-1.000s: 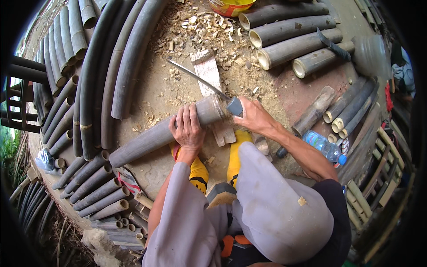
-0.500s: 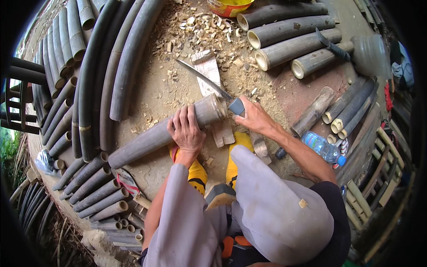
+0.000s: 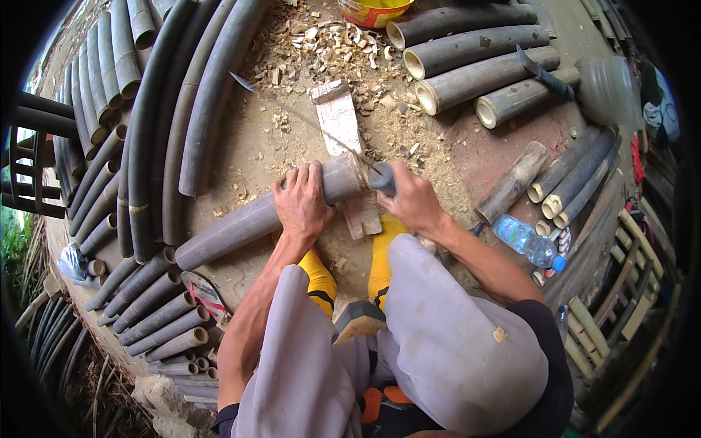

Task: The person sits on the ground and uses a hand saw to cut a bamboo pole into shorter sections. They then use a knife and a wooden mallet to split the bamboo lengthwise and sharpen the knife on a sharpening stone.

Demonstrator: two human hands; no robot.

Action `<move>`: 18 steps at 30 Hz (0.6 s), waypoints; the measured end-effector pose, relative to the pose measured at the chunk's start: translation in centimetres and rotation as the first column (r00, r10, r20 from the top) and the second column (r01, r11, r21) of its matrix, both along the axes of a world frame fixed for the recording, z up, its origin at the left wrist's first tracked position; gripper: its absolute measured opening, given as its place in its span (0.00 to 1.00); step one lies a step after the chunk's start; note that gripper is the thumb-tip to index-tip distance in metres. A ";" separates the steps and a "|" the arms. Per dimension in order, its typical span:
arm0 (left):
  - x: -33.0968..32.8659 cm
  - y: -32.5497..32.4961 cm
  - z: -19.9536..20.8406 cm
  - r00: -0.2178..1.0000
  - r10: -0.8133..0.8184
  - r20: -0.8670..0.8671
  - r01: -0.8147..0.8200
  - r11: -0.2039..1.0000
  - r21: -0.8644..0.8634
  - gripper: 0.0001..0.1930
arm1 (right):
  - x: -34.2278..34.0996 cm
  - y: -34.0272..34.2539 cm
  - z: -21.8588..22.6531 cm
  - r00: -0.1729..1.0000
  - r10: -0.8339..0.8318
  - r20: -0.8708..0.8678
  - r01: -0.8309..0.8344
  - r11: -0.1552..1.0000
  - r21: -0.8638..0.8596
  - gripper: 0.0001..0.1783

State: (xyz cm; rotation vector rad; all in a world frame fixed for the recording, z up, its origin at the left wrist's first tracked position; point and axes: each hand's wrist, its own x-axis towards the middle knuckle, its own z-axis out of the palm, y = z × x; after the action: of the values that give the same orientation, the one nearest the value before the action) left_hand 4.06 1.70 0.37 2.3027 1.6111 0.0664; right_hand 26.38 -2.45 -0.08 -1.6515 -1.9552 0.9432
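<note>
A dark bamboo length (image 3: 241, 235) slants across the ground in front of me. Its cut end with a pale rim rests on a whitish wooden block (image 3: 340, 128). My left hand (image 3: 301, 201) presses down on the bamboo, fingers wrapped over its top. In my right hand (image 3: 415, 198), beside the cut end, is the dark handle of a long, curved, thin-bladed knife (image 3: 382, 177). The blade passes over the bamboo's end and points up and left; it is smeared by motion, with its pale tip showing near the long poles.
Long bamboo poles (image 3: 219, 102) lie at the left, with shorter lengths (image 3: 164, 321) below them. More cut lengths (image 3: 478, 47) lie at the far right, a hooked blade (image 3: 544, 73) on top. Shavings (image 3: 314, 44) cover the ground. A water bottle (image 3: 524, 239) lies near my right arm.
The knife in my right hand has swung: its blade now reaches farther to the left, and my wrist has turned. My left forearm has shifted outward while the hand stays on the bamboo.
</note>
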 end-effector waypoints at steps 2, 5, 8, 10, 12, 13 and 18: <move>-0.1 -0.1 -0.1 1.000 0.012 0.011 -0.012 0.999 0.030 0.40 | 1.9 0.6 -2.2 0.994 -0.039 0.105 0.074 0.930 -0.359 0.21; -0.8 -0.8 -0.9 0.999 0.040 -0.020 -0.038 0.996 0.083 0.41 | 1.2 0.6 1.3 0.996 -0.072 -0.046 0.053 0.947 -0.318 0.21; -0.5 -1.2 -1.1 0.999 0.050 -0.006 -0.048 0.991 0.128 0.42 | -0.7 1.1 5.2 0.964 -0.128 -0.232 0.112 0.991 -0.078 0.21; -0.3 -1.1 -1.0 0.999 0.050 0.001 -0.049 0.989 0.139 0.42 | -0.9 1.3 5.6 0.967 -0.074 -0.243 0.094 0.993 0.075 0.21; -0.1 -1.0 -0.8 0.999 0.046 -0.002 -0.045 0.991 0.129 0.42 | -0.3 0.4 2.1 0.961 -0.050 -0.270 0.072 0.995 0.071 0.21; 0.0 -0.9 -0.8 0.999 0.043 -0.007 -0.041 0.993 0.112 0.42 | 0.0 0.9 0.5 0.995 0.006 -0.099 -0.005 1.000 0.013 0.20; -0.3 -1.3 -0.8 0.998 0.063 0.007 -0.063 0.983 0.170 0.39 | -0.1 1.4 2.7 0.996 -0.026 -0.086 0.003 0.966 -0.259 0.22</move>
State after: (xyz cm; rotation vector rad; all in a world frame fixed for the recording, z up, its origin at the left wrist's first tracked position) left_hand 3.73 0.43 -0.48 2.3747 1.7389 0.2297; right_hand 26.30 -1.00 2.59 -1.7249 -1.8204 1.2901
